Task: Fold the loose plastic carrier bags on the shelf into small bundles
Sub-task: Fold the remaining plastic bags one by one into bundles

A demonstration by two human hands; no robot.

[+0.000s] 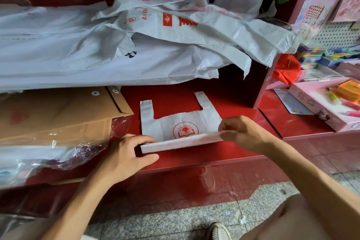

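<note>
A small white carrier bag with a red book-and-sun logo lies flat on the red shelf, its two handles pointing away from me. Its near edge is folded up into a narrow strip. My left hand pinches the strip's left end between thumb and fingers. My right hand pinches the right end, lifted a little off the shelf. A heap of loose white bags with red print lies behind, spilling over a stack of large white bags.
Brown envelopes in clear wrap sit at the left on the shelf. A pink rack with stationery and a pink box stand at the right. Speckled floor and a shoe are below the shelf's front edge.
</note>
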